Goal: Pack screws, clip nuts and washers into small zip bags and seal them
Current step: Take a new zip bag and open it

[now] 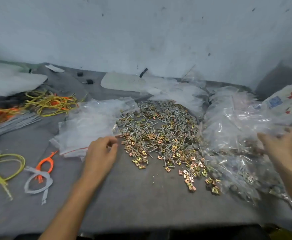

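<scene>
Loose pile of screws, brassy clip nuts and washers (159, 134) lies on grey tabletop (133, 196), just right of left fingers. Left hand (101, 153): fingers curled at edge of empty zip bags (86, 125); grip cannot be told. Right hand (280, 146): fingers spread, blurred, over filled bags (231, 129).

Dim, cool, even light, with hardly any shadows on the table (124, 196). Glare glints off the bags (242, 122) at the right, where the right hand (280, 146) is motion-blurred. Wide-angle distortion bends the edges, and the corners look soft.
</scene>
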`<action>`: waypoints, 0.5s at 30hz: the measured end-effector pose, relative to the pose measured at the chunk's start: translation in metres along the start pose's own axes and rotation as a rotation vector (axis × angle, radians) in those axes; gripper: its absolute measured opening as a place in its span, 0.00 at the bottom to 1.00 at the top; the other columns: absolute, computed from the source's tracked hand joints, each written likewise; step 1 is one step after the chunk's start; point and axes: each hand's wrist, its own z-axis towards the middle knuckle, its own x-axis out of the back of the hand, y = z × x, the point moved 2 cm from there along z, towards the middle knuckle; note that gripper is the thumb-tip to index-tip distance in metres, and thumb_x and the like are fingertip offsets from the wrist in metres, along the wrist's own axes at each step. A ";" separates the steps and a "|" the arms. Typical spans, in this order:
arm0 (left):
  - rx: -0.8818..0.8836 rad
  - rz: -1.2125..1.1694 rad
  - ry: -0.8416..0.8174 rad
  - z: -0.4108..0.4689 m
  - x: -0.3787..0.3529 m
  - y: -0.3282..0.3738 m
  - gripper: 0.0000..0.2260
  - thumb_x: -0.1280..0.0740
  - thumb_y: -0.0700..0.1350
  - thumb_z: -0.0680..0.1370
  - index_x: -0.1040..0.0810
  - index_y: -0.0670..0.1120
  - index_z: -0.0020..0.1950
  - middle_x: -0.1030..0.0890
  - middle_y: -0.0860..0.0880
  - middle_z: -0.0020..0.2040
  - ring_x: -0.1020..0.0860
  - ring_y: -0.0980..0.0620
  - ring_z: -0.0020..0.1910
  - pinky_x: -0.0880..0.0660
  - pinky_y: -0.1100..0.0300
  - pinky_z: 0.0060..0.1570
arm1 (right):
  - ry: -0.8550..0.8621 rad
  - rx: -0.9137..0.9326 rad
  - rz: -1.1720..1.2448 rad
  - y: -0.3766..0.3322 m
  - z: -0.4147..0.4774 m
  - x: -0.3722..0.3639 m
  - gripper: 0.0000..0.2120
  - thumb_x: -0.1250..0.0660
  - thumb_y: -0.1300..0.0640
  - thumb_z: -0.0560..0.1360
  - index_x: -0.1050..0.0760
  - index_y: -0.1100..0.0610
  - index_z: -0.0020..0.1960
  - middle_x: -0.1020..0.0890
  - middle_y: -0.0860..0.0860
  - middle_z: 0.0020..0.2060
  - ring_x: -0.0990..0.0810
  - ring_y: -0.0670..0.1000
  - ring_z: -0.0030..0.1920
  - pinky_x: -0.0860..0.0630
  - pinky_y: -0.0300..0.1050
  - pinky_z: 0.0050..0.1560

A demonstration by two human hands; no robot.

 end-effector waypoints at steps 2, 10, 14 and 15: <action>-0.049 0.209 0.054 0.004 0.006 -0.012 0.08 0.29 0.42 0.76 0.17 0.49 0.54 0.17 0.49 0.53 0.21 0.44 0.54 0.26 0.49 0.55 | -0.028 0.029 0.018 0.003 -0.015 -0.007 0.35 0.31 0.39 0.70 0.37 0.49 0.73 0.28 0.59 0.69 0.24 0.61 0.63 0.25 0.63 0.62; 0.035 0.549 -0.031 0.013 0.004 -0.040 0.09 0.37 0.49 0.82 0.18 0.51 0.56 0.18 0.49 0.58 0.23 0.43 0.58 0.36 0.50 0.55 | -0.556 0.539 0.178 -0.042 -0.216 -0.080 0.26 0.27 0.58 0.75 0.31 0.35 0.65 0.21 0.40 0.55 0.20 0.45 0.50 0.21 0.41 0.44; 0.004 0.551 0.012 0.009 0.002 -0.033 0.09 0.37 0.48 0.82 0.16 0.51 0.52 0.17 0.49 0.54 0.22 0.42 0.54 0.35 0.50 0.52 | -0.774 0.590 0.228 -0.057 -0.260 -0.117 0.22 0.28 0.61 0.77 0.27 0.38 0.61 0.20 0.41 0.50 0.20 0.45 0.48 0.24 0.33 0.45; 0.001 0.542 0.020 0.007 0.001 -0.031 0.09 0.36 0.47 0.82 0.16 0.50 0.53 0.17 0.48 0.54 0.23 0.41 0.53 0.34 0.49 0.52 | -0.808 0.605 0.232 -0.063 -0.267 -0.125 0.19 0.29 0.59 0.77 0.26 0.39 0.61 0.19 0.40 0.48 0.20 0.45 0.48 0.24 0.33 0.46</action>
